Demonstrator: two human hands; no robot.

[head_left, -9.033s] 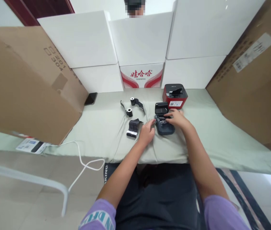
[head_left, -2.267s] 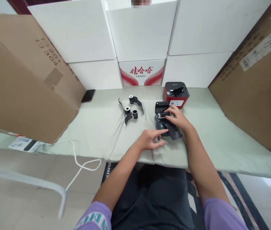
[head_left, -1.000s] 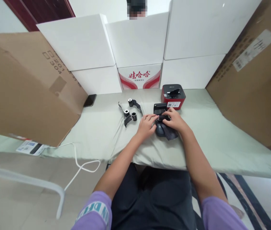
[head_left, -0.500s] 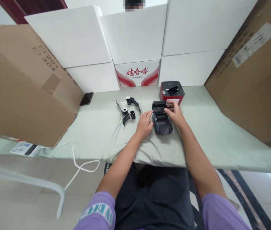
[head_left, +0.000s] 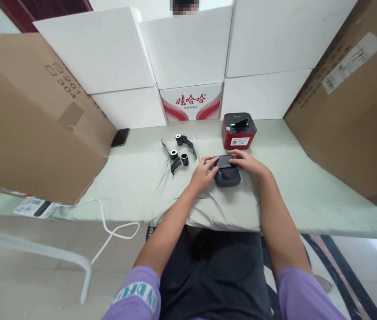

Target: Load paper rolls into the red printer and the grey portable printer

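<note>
A small dark portable printer [head_left: 227,178] lies on the cloth-covered table in front of me, its lid down over the body. A dark strip sticks out at the lid's near edge. My left hand [head_left: 204,172] grips the printer's left side, fingers curled over the lid. On the opposite side, my right hand [head_left: 245,162] holds the lid's right edge and far corner. To the left are small rolls with black strips trailing from them: one roll [head_left: 179,140] at the back, another [head_left: 174,155] nearer, and a third [head_left: 184,159] beside it.
A red and black box-shaped device [head_left: 239,131] with a slotted top stands just behind the printer. White boxes [head_left: 188,53] wall off the back. Brown cartons [head_left: 35,115] flank both sides. A phone [head_left: 121,138] lies at the left carton, and a white cable [head_left: 103,218] hangs off the front edge.
The printer's raised lid has swung down toward me and now covers the roll compartment. My right hand has come down with it, and my left fingers have moved onto the lid.
</note>
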